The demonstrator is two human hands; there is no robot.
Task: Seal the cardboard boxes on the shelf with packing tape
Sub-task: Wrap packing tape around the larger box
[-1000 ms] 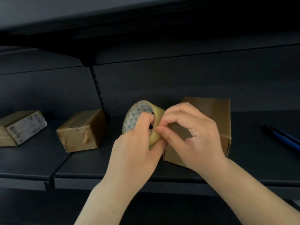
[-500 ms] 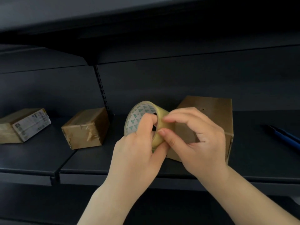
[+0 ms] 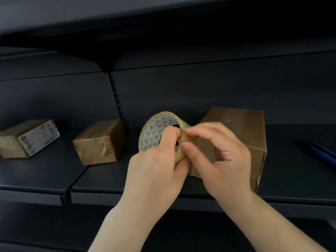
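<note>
Dark metal shelving (image 3: 45,180) carries, from nine o'clock rightward, a labelled flat cardboard box (image 3: 27,139) and a small brown box already taped (image 3: 99,141); the tall plain brown box (image 3: 241,135) at three o'clock looks unsealed. Centrally, the left hand (image 3: 156,166) grips the yellowish tape roll (image 3: 158,131), upright, its core axis running roughly eight-to-two o'clock, while the right hand (image 3: 223,157) pinches its rim, likely hunting the tape's end.

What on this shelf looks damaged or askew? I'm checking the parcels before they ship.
The middle box looks rough: its tape is wrinkled and peeling at the front corner. The big box has a small puncture on top and no visible tape. The left box sits angled. Both hands only work the tape roll.
</note>
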